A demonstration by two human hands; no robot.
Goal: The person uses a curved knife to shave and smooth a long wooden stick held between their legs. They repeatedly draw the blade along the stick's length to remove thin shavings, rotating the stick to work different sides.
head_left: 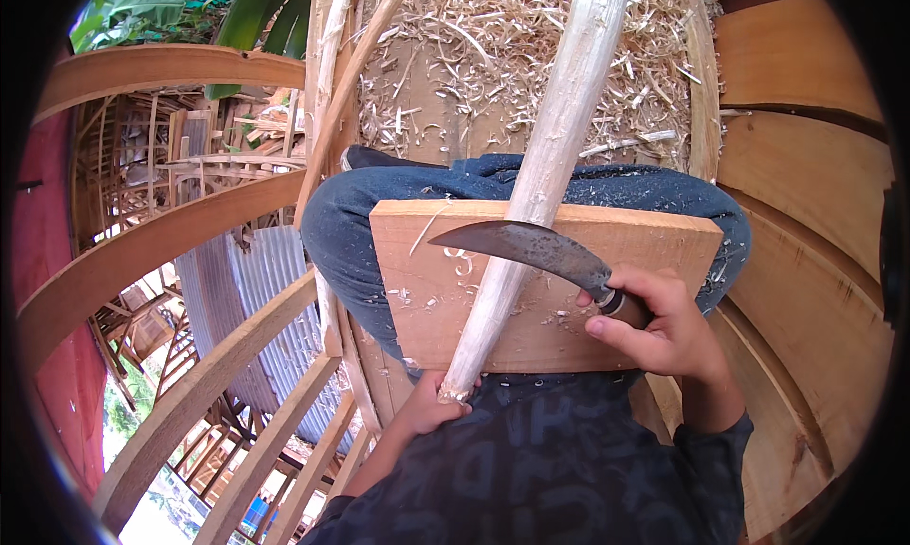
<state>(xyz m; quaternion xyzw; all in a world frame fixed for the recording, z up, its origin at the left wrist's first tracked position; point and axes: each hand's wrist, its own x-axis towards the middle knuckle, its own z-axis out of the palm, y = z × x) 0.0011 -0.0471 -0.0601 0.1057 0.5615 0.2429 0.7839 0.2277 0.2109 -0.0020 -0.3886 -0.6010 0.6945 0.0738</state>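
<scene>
A long, pale, peeled wooden pole (559, 128) slants across a thick wooden board (398, 289) that lies on my lap. Close to my body, my left hand (434, 408) grips the pole's near end. My right hand (659, 322) is closed around the dark handle of a curved knife (526, 246). Its broad, dark blade crosses over the pole at mid-board, the tip pointing left. Whether the edge touches the wood I cannot tell. A few curled shavings (463, 261) lie on the board beside the pole.
Wood shavings (455, 62) cover much of the plank floor beyond my crossed legs (336, 223). A slatted wooden railing (190, 412) stands at my left, with corrugated metal sheeting (275, 289) and stacked timber below it. At my right rises a plank wall (806, 232).
</scene>
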